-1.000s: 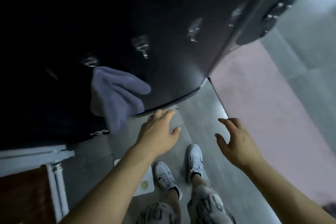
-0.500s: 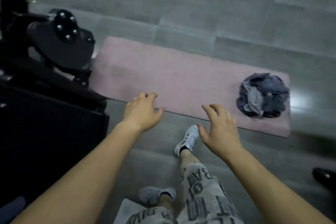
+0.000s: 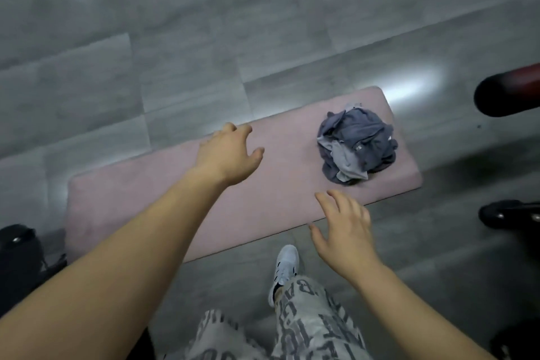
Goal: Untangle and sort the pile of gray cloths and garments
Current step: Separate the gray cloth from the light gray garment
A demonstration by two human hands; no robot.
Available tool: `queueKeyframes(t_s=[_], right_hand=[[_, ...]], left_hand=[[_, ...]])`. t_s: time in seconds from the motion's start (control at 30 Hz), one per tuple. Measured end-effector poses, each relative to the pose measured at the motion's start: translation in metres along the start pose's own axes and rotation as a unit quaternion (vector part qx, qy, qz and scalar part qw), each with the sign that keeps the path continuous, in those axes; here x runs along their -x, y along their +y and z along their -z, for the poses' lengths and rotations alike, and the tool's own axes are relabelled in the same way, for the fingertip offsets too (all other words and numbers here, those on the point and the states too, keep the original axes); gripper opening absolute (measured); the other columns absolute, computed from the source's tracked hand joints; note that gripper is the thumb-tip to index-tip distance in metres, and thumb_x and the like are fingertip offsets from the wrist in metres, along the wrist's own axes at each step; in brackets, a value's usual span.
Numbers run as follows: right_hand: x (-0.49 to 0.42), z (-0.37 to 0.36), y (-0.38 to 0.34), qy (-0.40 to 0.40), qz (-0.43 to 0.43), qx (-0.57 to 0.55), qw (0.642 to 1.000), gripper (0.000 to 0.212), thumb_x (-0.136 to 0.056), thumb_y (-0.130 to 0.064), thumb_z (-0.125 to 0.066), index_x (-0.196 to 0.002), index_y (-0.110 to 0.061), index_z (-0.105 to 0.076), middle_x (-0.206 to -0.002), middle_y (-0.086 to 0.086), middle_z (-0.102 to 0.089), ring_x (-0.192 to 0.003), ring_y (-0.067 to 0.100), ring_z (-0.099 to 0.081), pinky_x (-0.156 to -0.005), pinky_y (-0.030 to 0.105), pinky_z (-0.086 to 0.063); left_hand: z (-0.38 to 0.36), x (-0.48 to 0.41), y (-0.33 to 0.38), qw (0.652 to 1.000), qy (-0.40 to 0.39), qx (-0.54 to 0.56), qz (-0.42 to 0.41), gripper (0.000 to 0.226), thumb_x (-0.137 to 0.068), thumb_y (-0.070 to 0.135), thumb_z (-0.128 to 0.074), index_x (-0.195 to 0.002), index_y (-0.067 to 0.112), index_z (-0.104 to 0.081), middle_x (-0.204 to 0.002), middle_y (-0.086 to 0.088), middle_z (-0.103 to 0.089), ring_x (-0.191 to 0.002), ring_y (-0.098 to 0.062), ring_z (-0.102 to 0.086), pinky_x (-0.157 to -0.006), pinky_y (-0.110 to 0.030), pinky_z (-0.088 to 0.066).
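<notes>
A tangled pile of gray cloths and garments (image 3: 357,145), dark and light gray mixed, lies bunched on the right end of a pink mat (image 3: 152,207) on the floor. My left hand (image 3: 229,153) hovers over the middle of the mat, fingers loosely spread, holding nothing, well left of the pile. My right hand (image 3: 344,231) hangs open near the mat's front edge, just below and left of the pile, not touching it.
Gray tiled floor surrounds the mat. A dark rounded bar (image 3: 508,93) and a black wheeled base (image 3: 510,213) stand at the right edge. Another black object (image 3: 17,254) sits at the lower left. My foot in a white shoe (image 3: 286,264) stands just before the mat.
The view swung from the dark cabinet with a hanging gray cloth to the pink mat. The pile now lies closer and more central. Both hands stayed empty and reach over the mat.
</notes>
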State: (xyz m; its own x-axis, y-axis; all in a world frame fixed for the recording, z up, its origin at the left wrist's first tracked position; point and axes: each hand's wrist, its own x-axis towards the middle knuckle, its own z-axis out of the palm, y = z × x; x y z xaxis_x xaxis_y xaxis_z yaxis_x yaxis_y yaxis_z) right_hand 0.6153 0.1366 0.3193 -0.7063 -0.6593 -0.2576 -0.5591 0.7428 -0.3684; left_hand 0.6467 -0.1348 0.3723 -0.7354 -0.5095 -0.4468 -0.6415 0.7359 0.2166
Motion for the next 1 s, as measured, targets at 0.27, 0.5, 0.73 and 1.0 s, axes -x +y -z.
queueKeyframes(t_s=[0.27,0.5,0.73,1.0], right_hand=[[-0.109,0.03,0.029,0.04,-0.118,-0.039,0.992,0.059,-0.082,-0.036,-0.073,-0.136,-0.018,-0.055,-0.137,0.012,-0.053,-0.124,0.035,-0.05,-0.1,0.054,-0.042],[-0.256,0.022,0.034,0.079,-0.262,-0.086,0.958,0.056,-0.083,-0.035,-0.068,-0.135,-0.016,-0.056,-0.134,0.013,-0.056,-0.118,0.036,-0.055,-0.095,0.053,-0.046],[-0.462,-0.012,0.037,0.079,-0.475,-0.133,0.867,0.061,-0.077,-0.034,-0.068,-0.134,-0.015,-0.057,-0.122,0.012,-0.06,-0.105,0.035,-0.059,-0.088,0.046,-0.052],[-0.57,-0.039,0.053,0.124,-0.6,-0.201,0.764,0.06,-0.085,-0.033,-0.059,-0.141,-0.016,-0.05,-0.135,0.012,-0.053,-0.119,0.035,-0.052,-0.095,0.05,-0.047]], left_hand=[[0.055,-0.157,0.076,0.991,-0.008,-0.07,-0.114,0.056,-0.096,0.052,-0.047,-0.143,0.022,-0.044,-0.14,-0.008,-0.047,-0.123,-0.031,-0.052,-0.09,-0.041,-0.045],[0.1,-0.364,0.119,0.965,-0.05,-0.135,-0.218,0.057,-0.096,0.052,-0.049,-0.144,0.022,-0.042,-0.141,-0.008,-0.047,-0.123,-0.032,-0.052,-0.089,-0.042,-0.047],[0.114,-0.603,0.198,0.879,-0.164,-0.207,-0.397,0.053,-0.096,0.051,-0.048,-0.141,0.024,-0.044,-0.139,-0.006,-0.048,-0.121,-0.031,-0.053,-0.094,-0.046,-0.048],[0.075,-0.7,0.304,0.756,-0.189,-0.289,-0.555,0.054,-0.096,0.052,-0.047,-0.141,0.023,-0.045,-0.138,-0.008,-0.05,-0.123,-0.033,-0.052,-0.093,-0.044,-0.046]])
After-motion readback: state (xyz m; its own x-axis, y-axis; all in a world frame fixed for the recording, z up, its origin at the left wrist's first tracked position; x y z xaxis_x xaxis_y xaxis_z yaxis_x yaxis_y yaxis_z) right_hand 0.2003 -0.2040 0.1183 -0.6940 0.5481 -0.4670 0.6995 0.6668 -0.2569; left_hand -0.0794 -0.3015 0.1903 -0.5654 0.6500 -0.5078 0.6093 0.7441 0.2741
